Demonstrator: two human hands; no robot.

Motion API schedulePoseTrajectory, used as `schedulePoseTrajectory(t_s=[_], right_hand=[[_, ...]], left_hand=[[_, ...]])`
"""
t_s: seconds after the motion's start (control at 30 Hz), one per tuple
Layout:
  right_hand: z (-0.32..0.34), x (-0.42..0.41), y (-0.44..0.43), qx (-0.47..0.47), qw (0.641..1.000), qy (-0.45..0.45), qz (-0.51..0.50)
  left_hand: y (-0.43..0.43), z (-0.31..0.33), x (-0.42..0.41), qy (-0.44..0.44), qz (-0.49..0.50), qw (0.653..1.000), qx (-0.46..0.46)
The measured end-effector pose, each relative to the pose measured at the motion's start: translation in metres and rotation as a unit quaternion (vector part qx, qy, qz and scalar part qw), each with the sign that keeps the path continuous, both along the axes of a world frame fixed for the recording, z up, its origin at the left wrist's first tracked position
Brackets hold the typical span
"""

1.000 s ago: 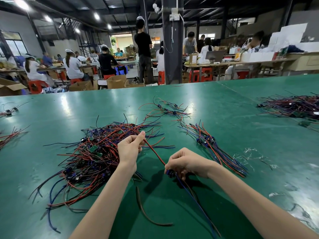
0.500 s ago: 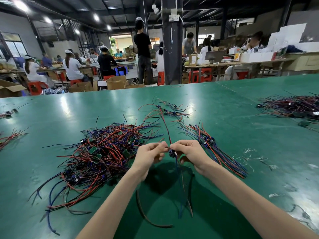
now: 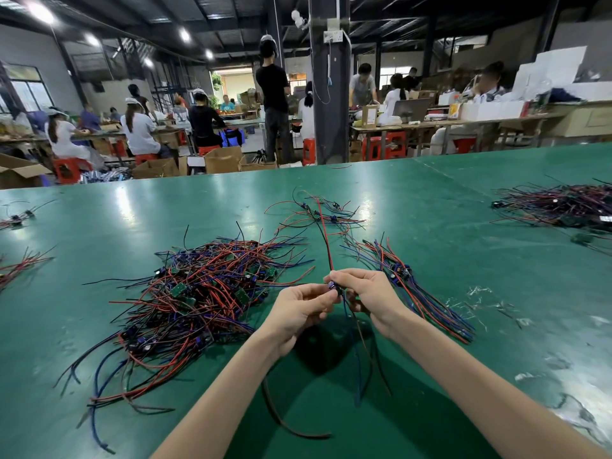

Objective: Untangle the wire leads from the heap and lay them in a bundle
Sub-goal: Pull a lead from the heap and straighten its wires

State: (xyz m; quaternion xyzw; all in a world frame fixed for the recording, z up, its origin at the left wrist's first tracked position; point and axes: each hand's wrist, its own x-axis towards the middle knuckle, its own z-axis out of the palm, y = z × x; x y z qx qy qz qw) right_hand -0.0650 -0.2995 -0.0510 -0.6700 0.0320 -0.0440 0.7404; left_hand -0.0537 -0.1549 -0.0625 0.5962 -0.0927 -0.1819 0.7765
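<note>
Wire lead point(image 3: 327, 241) pinched midair, left hand point(image 3: 299, 309) and right hand point(image 3: 369, 293) fingers point(image 3: 347, 276) gripping it together

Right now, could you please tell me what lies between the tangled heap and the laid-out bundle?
In the head view, both hands: the left hand and right hand pinch one wire lead there.

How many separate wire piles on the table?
6: main heap centre-left, bundle beside right hand, loose leads far centre, pile far right, small clump and red clump at left edge. More may lie off-frame.
</note>
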Motion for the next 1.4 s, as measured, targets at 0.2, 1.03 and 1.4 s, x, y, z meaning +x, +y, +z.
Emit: schedulePoseTrajectory(t_s=[0.2, 1.03, 1.4], right_hand=[[-0.0037, 0.0016, 0.0001, 0.012, 1.0, -0.005, 0.011], [-0.0041, -0.0009, 0.0023, -0.034, 0.999, 0.0, 0.04], [-0.0016, -0.0069, 0.0056, -0.053, 0.986, 0.052, 0.149]], left_hand=[[-0.0021, -0.0009, -0.0021, -0.011, 0.004, 0.999, 0.033], [-0.0003, 0.004, -0.0033, -0.032, 0.039, 0.998, 0.045], [0.0034, 0.006, -0.0012, -0.018, 0.116, 0.993, 0.027]])
